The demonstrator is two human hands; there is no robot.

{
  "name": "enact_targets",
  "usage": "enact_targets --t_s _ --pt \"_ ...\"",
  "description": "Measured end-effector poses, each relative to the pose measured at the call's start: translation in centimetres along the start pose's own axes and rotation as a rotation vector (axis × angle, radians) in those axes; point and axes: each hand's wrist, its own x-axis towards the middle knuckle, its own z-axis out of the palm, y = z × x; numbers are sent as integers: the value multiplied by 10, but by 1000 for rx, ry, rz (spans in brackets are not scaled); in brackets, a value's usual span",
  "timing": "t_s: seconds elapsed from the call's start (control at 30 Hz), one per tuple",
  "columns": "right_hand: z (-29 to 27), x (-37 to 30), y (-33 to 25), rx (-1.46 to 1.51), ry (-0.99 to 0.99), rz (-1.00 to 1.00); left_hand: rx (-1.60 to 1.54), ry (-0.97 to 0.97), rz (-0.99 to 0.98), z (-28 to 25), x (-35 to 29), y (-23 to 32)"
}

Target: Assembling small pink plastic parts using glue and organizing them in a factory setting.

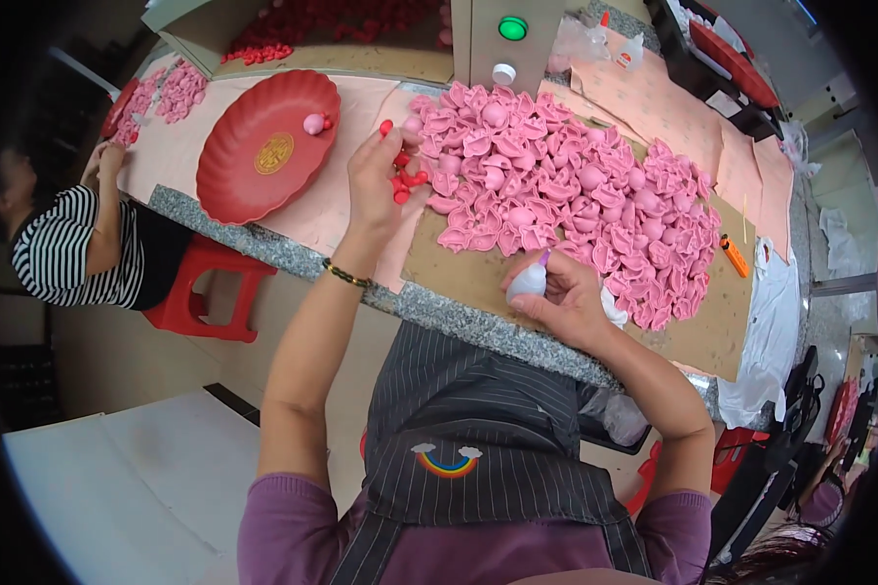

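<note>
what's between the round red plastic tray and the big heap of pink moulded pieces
In the head view, the left hand holding a small red bead, with loose red beads on pale pink paper.

Red tray [244, 166], pink shells [576, 185], red beads [405, 180], striped grey apron [478, 419]

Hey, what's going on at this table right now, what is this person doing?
A person in a striped apron works at a stone-topped table. Their left hand is raised, pinching a small red bead at the fingertips, with more red beads just beside it. Their right hand grips a small white squeeze bottle. A big heap of pink moulded pieces lies on cardboard ahead, and a red tray to the left holds one pink piece. Another person sits at the far left.
</note>
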Motion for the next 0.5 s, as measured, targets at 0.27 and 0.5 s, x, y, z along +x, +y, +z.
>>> enact_targets --t_s 0.27,0.5 --pt "-9 -17 -8 -72 -8 14 298 26 285 -4 -44 7" --pt "-15 -16 -2 165 323 -159 1012 -490 441 74 -89 -35"
